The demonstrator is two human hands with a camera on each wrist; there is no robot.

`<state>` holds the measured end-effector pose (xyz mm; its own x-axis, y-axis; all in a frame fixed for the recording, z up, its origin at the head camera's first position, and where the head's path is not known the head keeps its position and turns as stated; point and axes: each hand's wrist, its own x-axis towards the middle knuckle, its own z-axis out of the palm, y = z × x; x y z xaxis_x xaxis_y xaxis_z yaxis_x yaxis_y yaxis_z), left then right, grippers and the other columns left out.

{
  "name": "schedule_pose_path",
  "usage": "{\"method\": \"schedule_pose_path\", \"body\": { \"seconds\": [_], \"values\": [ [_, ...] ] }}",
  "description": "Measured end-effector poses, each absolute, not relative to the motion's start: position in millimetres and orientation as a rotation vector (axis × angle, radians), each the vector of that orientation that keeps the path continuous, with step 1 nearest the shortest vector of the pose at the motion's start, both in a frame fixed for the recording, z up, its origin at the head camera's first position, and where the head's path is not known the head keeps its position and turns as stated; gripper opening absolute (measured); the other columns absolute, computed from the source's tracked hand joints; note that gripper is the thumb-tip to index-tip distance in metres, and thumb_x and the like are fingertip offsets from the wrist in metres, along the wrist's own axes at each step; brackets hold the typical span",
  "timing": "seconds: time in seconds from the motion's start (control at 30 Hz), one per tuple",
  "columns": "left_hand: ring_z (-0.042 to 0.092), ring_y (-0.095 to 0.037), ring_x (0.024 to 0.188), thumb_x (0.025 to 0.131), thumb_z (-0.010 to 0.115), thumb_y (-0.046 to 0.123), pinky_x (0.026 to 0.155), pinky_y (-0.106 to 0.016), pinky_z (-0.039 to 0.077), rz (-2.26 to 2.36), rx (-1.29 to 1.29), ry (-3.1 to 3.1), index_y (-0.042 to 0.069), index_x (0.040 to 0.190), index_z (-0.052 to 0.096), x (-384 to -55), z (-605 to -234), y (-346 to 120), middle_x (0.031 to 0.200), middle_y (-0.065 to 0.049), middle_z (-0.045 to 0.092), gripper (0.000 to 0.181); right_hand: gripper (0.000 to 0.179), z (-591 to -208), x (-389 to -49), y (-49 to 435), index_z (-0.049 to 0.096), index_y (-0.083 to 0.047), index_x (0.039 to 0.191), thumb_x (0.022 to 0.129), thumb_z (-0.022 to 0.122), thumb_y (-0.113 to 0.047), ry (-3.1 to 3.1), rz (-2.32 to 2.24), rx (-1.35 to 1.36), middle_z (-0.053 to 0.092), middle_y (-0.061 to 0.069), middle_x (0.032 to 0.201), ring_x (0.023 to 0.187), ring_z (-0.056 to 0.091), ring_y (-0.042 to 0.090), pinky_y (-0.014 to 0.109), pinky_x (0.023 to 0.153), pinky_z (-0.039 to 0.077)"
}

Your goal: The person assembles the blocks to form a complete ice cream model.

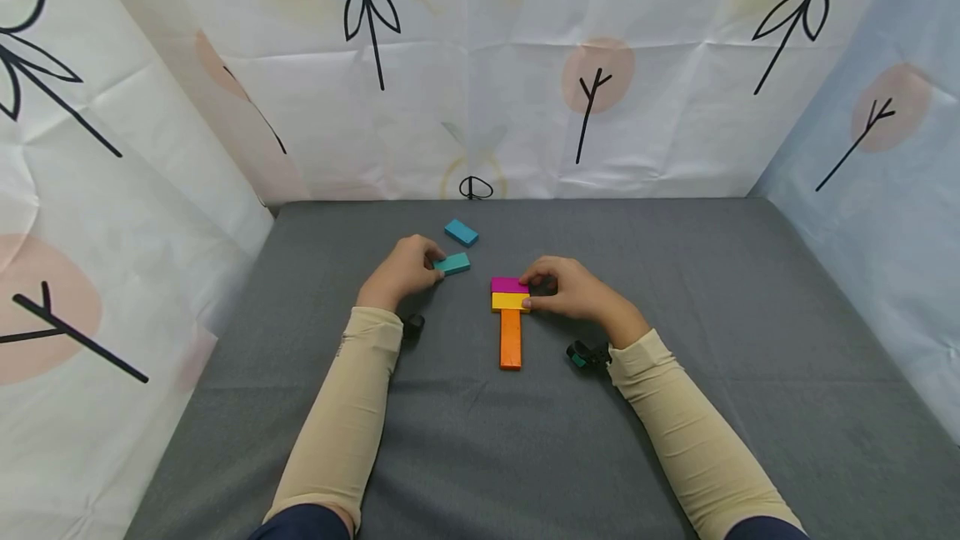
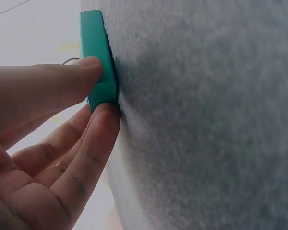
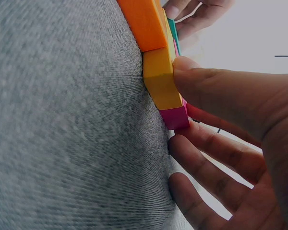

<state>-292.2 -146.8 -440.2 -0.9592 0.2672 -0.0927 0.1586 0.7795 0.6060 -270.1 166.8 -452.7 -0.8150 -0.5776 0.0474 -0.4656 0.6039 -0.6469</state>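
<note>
In the head view my left hand (image 1: 405, 272) pinches a teal block (image 1: 455, 264) by its near end. The left wrist view shows the thumb on top of this teal block (image 2: 97, 48) and a fingertip at its end, the block low at the grey cloth. My right hand (image 1: 577, 290) holds the right ends of a yellow block (image 1: 507, 301) and a magenta block (image 1: 507, 284), which lie side by side. Its thumb is on the yellow block (image 3: 161, 84), a finger by the magenta block (image 3: 175, 118). An orange block (image 1: 511, 340) runs from the yellow one towards me, making a T.
A loose blue block (image 1: 461, 232) lies behind the teal one, towards the back edge of the grey cloth-covered table (image 1: 712, 273). White printed sheets (image 1: 510, 123) stand as walls at the back and both sides.
</note>
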Motion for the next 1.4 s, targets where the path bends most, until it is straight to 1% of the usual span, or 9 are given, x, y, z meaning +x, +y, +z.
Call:
{"method": "schedule_pose_path", "body": {
  "seconds": [0.47,0.63,0.77,0.9,1.03,1.2,1.4],
  "values": [
    [0.065,-0.03,0.107,0.103,0.069,0.006,0.093,-0.045,0.057,0.896,0.363,2.777,0.0,0.135,0.071,-291.1,-440.6,-132.5,0.124,-0.019,0.071,0.033,0.03,-452.3,-269.7,166.3,0.077,-0.006,0.12,0.093,0.084,-0.017,2.656,-1.001,-0.864,0.073,0.009,0.119,0.108,0.066,0.026,0.049,0.098,0.058],
    [0.064,-0.029,0.103,0.103,0.066,0.004,0.089,-0.043,0.057,0.901,0.395,2.776,-0.002,0.136,0.07,-289.1,-439.7,-125.8,0.123,-0.02,0.071,0.033,0.031,-452.2,-269.7,166.4,0.077,-0.007,0.12,0.093,0.084,-0.017,2.658,-0.999,-0.866,0.073,0.009,0.118,0.107,0.066,0.026,0.048,0.098,0.058],
    [0.062,-0.027,0.099,0.104,0.065,0.004,0.086,-0.04,0.056,0.891,0.393,2.769,0.0,0.138,0.069,-288.3,-441.0,-120.1,0.122,-0.018,0.07,0.035,0.031,-452.2,-269.2,166.7,0.077,-0.007,0.12,0.093,0.085,-0.018,2.658,-0.995,-0.86,0.073,0.009,0.118,0.107,0.065,0.026,0.049,0.098,0.058],
    [0.061,-0.027,0.098,0.105,0.063,0.004,0.085,-0.039,0.055,0.885,0.391,2.755,0.001,0.14,0.067,-287.2,-440.7,-116.5,0.123,-0.018,0.069,0.036,0.031,-452.1,-269.2,167.0,0.077,-0.007,0.12,0.093,0.085,-0.018,2.659,-0.994,-0.857,0.073,0.009,0.118,0.107,0.065,0.026,0.049,0.098,0.058],
    [0.06,-0.026,0.099,0.105,0.061,0.004,0.087,-0.039,0.055,0.88,0.413,2.752,0.001,0.142,0.067,-287.3,-441.6,-114.6,0.129,-0.018,0.068,0.037,0.031,-452.3,-269.7,166.9,0.077,-0.007,0.12,0.092,0.085,-0.018,2.662,-0.991,-0.86,0.073,0.009,0.118,0.106,0.065,0.026,0.049,0.098,0.058],
    [0.06,-0.027,0.105,0.105,0.058,0.0,0.094,-0.042,0.056,0.859,0.434,2.774,0.0,0.14,0.068,-287.1,-441.9,-111.2,0.137,-0.018,0.066,0.036,0.03,-452.2,-269.9,166.5,0.077,-0.007,0.12,0.093,0.084,-0.018,2.664,-0.991,-0.862,0.073,0.009,0.117,0.106,0.065,0.026,0.048,0.097,0.058],
    [0.06,-0.029,0.109,0.104,0.057,-0.002,0.097,-0.044,0.056,0.851,0.453,2.783,-0.001,0.138,0.068,-285.2,-441.1,-107.5,0.139,-0.02,0.064,0.036,0.03,-452.0,-269.6,166.4,0.077,-0.006,0.12,0.093,0.084,-0.017,2.662,-0.997,-0.867,0.073,0.009,0.117,0.106,0.065,0.026,0.048,0.097,0.058]
  ]
}}
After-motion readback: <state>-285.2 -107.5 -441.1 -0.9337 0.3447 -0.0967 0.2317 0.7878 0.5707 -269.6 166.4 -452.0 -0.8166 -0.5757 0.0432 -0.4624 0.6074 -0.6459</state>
